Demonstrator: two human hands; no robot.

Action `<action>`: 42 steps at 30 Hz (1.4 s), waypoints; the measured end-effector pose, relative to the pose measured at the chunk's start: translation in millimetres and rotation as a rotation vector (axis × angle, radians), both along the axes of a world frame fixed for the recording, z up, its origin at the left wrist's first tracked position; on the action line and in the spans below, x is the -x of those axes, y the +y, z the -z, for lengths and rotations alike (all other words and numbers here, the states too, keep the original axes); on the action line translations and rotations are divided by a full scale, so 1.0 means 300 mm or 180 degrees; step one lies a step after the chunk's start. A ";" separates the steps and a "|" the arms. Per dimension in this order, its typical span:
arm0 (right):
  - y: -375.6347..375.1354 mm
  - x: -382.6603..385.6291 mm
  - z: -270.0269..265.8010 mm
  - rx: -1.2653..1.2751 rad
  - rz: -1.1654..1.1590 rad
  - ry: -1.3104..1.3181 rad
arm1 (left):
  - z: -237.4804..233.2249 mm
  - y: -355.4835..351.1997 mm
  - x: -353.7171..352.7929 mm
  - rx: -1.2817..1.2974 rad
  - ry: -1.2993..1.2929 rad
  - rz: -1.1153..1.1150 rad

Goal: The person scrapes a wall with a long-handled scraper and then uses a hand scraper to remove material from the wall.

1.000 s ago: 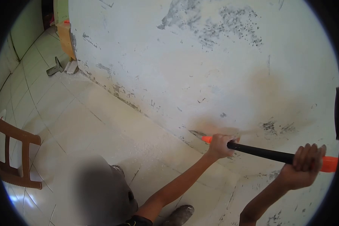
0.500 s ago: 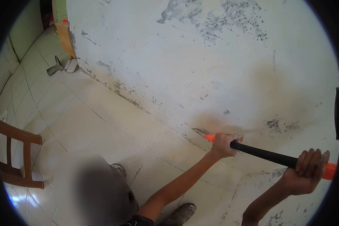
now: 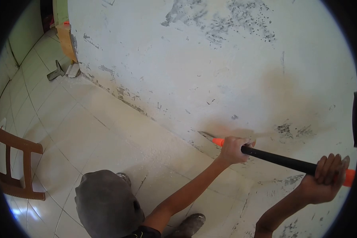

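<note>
A long-handled scraper with a black shaft (image 3: 279, 158), orange end pieces and a thin metal blade lies slantwise across the view. Its blade (image 3: 207, 136) meets the lower part of the white wall, near the floor line. My left hand (image 3: 233, 150) is wrapped round the front of the handle, just behind the orange collar (image 3: 217, 141). Farther back, my right hand (image 3: 325, 174) grips the rear of the shaft beside the orange end (image 3: 349, 177). The wall (image 3: 166, 71) has grey patches where its coating is gone.
Pale dust and crumbs lie on the tiled floor (image 3: 119, 131). A brown plastic stool (image 3: 27, 166) stands at left. Near the far wall corner is a dark flat tool (image 3: 56, 71). A grey cloth-covered shape (image 3: 107, 202) and two dusty shoes, one at the bottom (image 3: 192, 225), are below me.
The scraper and both hands keep nearly the same pose, with the blade slightly higher and to the left in view. The whole scene has shifted slightly left.
</note>
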State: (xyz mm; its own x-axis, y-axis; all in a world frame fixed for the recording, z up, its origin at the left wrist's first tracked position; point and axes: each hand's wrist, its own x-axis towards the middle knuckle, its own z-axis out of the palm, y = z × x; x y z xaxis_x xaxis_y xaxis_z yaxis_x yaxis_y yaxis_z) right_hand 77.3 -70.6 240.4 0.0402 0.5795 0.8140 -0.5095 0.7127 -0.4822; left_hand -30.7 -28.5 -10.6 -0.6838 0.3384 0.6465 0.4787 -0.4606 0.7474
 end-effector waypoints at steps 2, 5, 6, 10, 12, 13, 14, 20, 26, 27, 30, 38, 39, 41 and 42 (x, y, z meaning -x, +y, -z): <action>0.031 0.018 0.014 -0.0004 -0.0138 -0.0036 | 0.026 0.016 0.003 -0.0078 -0.0085 0.0039; 0.086 0.070 0.131 0.0064 -0.0978 -0.0199 | 0.149 0.034 0.024 -0.0052 -0.0117 -0.0115; 0.092 0.098 0.190 0.0132 -0.0937 -0.0436 | 0.205 0.030 0.032 0.0199 -0.0125 -0.0097; 0.098 0.044 0.189 -0.0111 -0.1209 -0.0643 | 0.177 0.016 0.042 -0.0007 -0.0096 -0.0101; 0.071 -0.009 0.086 -0.0009 -0.1119 -0.0140 | 0.080 -0.015 0.034 0.0236 -0.0082 0.0068; 0.074 -0.032 0.050 0.0014 -0.1095 -0.0155 | 0.023 -0.019 0.028 0.0092 -0.0072 0.0093; 0.079 -0.057 0.017 -0.0109 -0.0900 -0.0157 | -0.004 -0.015 0.020 -0.0062 -0.0056 0.0121; 0.086 0.069 0.136 0.0090 -0.0880 -0.0163 | 0.170 0.027 0.042 0.0171 -0.0110 -0.0047; 0.049 0.002 0.075 0.0105 -0.0767 0.0003 | 0.097 0.004 0.053 0.0106 0.0041 0.0027; 0.050 -0.026 0.049 0.0121 -0.0751 -0.0010 | 0.055 -0.003 0.055 0.0026 0.0127 0.0024; 0.071 -0.072 0.014 -0.0261 -0.0716 0.0033 | -0.008 -0.024 0.059 0.0068 0.0125 0.0025; 0.048 0.025 0.091 0.0414 -0.0543 -0.0020 | 0.058 -0.034 0.103 0.0066 0.0238 -0.0063; 0.060 -0.025 0.060 0.0094 -0.0894 -0.0047 | 0.038 -0.045 0.096 -0.0138 0.0280 -0.0064; 0.063 -0.099 -0.016 -0.0193 -0.1230 -0.0097 | -0.052 -0.061 0.098 -0.0178 0.0301 -0.0059; 0.055 -0.128 -0.065 -0.0344 -0.1360 -0.0112 | -0.102 -0.067 0.105 -0.0251 0.0350 -0.0053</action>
State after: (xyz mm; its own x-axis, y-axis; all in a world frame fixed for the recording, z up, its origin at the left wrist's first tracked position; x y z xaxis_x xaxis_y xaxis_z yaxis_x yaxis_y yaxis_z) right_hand 115.6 -54.0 259.9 -0.2133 0.4496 0.8674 -0.7539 0.4889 -0.4388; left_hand -62.3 -48.7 19.9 -0.6126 0.2728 0.7419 0.5637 -0.5072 0.6519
